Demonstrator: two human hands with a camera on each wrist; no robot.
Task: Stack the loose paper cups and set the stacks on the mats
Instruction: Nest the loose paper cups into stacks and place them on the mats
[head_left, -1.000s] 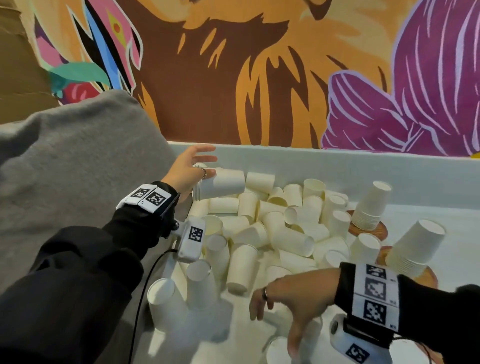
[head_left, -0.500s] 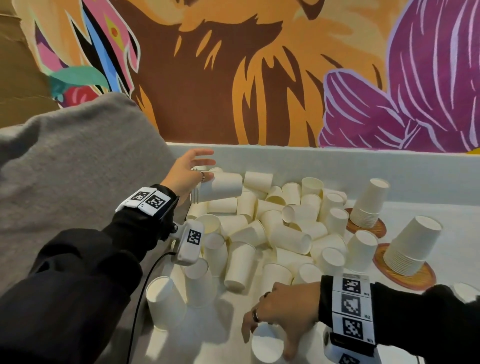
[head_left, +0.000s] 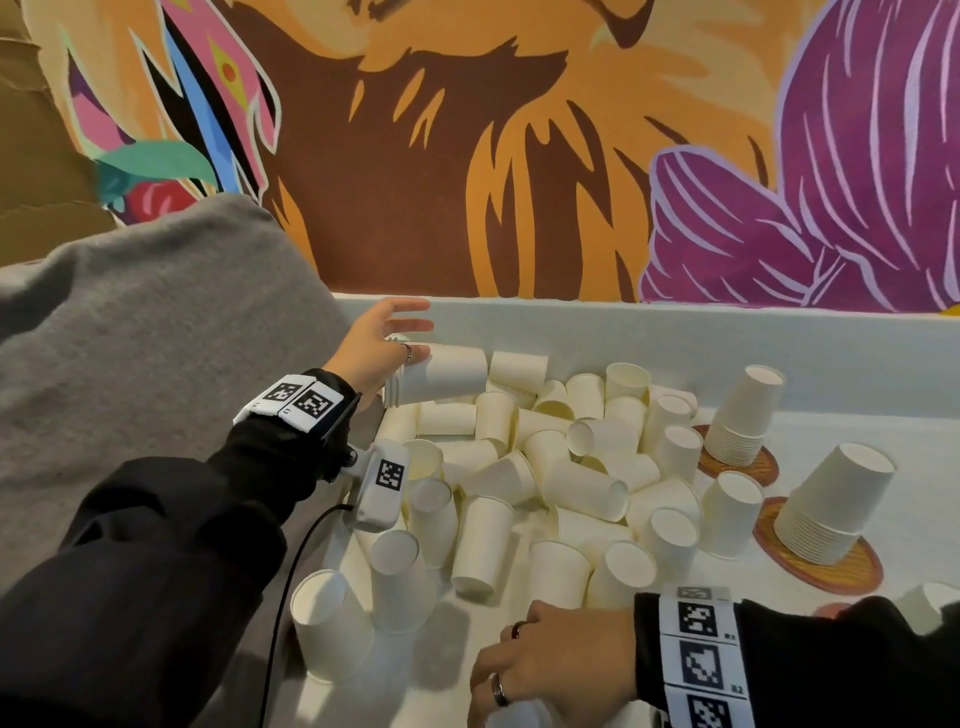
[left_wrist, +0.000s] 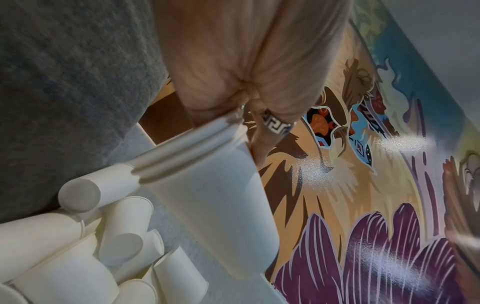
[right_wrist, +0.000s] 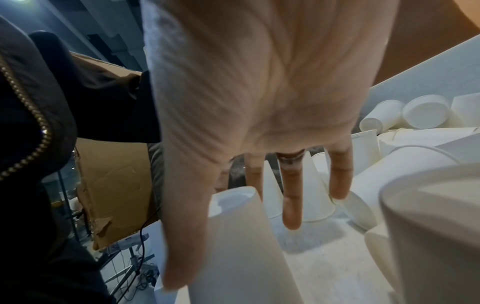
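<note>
Loose white paper cups (head_left: 545, 467) lie heaped on the white table. My left hand (head_left: 384, 348) is raised at the pile's far left and pinches a short nested stack of cups (head_left: 441, 371) lying sideways; its rims (left_wrist: 187, 148) show by my ringed finger. At the near edge my right hand (head_left: 545, 660) sits over an upturned cup (right_wrist: 241, 246), thumb on one side and fingers down the other. In the head view that cup is hidden under the hand. Two tall upturned stacks (head_left: 748, 415) (head_left: 831, 504) stand on round woven mats (head_left: 763, 467) (head_left: 831, 571) at the right.
A grey cushion (head_left: 156, 338) borders the table on the left, and a low white ledge (head_left: 675, 338) runs under the painted wall behind. Upturned single cups (head_left: 332, 629) stand at the near left. A black cable (head_left: 291, 571) hangs from my left wrist. A cardboard box (right_wrist: 111, 185) stands beyond the table's edge.
My right hand has dropped toward the near edge and settled over an upturned cup. My left hand has kept the sideways stack in the same place.
</note>
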